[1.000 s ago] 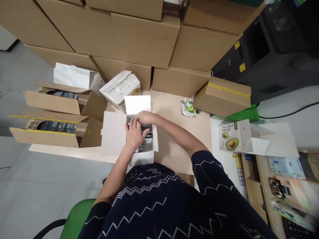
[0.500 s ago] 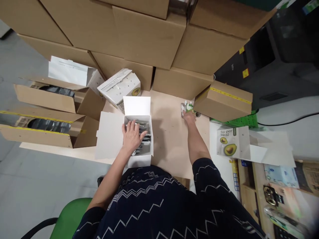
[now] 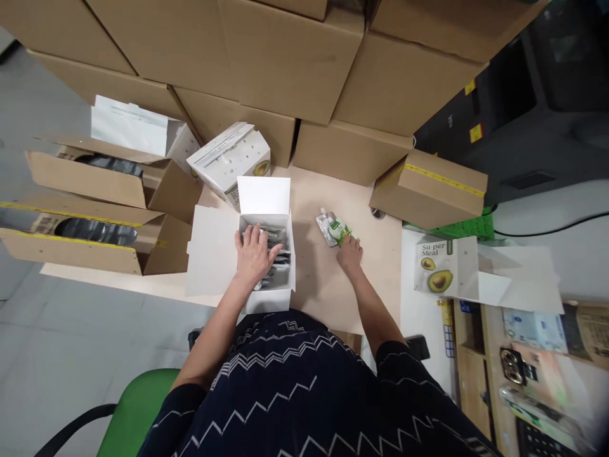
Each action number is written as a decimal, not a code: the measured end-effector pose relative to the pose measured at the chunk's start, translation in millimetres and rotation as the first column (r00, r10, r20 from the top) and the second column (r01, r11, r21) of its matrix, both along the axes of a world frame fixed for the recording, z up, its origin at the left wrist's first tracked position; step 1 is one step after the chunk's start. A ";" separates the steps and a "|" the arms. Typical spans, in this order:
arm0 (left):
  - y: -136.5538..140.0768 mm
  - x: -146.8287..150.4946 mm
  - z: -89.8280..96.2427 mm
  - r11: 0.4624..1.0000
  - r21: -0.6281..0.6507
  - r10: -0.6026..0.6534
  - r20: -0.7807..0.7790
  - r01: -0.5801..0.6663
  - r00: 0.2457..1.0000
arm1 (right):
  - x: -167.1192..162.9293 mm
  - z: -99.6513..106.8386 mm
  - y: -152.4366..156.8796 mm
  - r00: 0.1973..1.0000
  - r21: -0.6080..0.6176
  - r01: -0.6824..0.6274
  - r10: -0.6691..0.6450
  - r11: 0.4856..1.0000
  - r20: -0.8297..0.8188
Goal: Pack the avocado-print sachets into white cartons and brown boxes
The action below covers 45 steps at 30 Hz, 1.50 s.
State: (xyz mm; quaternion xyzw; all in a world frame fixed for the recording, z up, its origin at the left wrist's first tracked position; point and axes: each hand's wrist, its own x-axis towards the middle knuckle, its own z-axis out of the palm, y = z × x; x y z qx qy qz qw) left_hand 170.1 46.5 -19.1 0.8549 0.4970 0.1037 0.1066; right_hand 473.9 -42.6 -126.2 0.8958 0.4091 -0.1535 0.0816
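My left hand (image 3: 254,257) lies with fingers spread over the left side of an open white box (image 3: 269,299). Inside, several flat pouches (image 3: 276,238) stand in a row, partly covered by that hand. To the right of the box, my right hand (image 3: 350,255) has its fingers closed on the near end of spouted pouches (image 3: 333,227), one silver and one green and white. They are low over the tabletop, spouts toward the far left; whether they touch it I cannot tell.
A closed white avocado-print box (image 3: 231,162) stands behind the open one. Open cardboard cartons (image 3: 166,197) occupy the left, and large cartons (image 3: 295,63) form a wall behind. A smaller carton (image 3: 431,190) and an open "Su-per Meal" box (image 3: 445,270) are at right.
My right hand has brought the spouted pouches leftward and nearer, away from the small carton at the right. My left hand stays on the open box. The view has shifted slightly.
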 end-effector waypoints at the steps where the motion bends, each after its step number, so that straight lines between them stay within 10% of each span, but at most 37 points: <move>1: -0.1 -0.1 0.1 1.000 -0.003 0.000 -0.004 0.000 1.000 | -3.0 3.4 -0.9 0.999 -0.043 0.027 -0.029 0.999 -0.030; 16: -1.2 -2.3 0.1 1.000 -0.003 0.006 -0.003 -0.006 1.000 | 1.5 56.8 43.6 0.987 -0.079 -0.127 0.119 0.989 -0.106; 19: -1.2 -2.3 -0.3 1.000 -0.007 0.005 0.011 -0.005 1.000 | 8.7 95.9 39.3 0.988 0.165 -0.058 0.080 0.985 -0.134; 23: -1.0 -1.8 -0.3 1.000 -0.017 0.003 0.025 -0.002 1.000 | -1.9 168.2 38.1 0.921 0.714 0.071 0.229 0.696 -0.315; 27: -1.2 -1.9 -0.4 1.000 0.004 0.005 0.015 -0.005 1.000 | -49.5 226.1 54.1 0.794 0.884 0.145 0.480 0.444 -0.372; 31: -2.2 -2.5 0.0 1.000 0.015 -0.002 -0.002 0.002 1.000 | -101.6 232.5 86.4 0.665 0.868 0.046 0.634 0.494 -0.396; 38: -2.6 -2.5 -1.3 1.000 0.025 -0.001 0.005 0.001 1.000 | -141.1 190.5 128.0 0.638 0.562 -0.532 0.736 0.634 -0.227; 45: -1.9 -1.8 1.5 1.000 0.008 -0.001 -0.020 0.002 1.000 | -171.7 193.7 153.0 0.566 0.210 -0.778 0.805 0.592 -0.177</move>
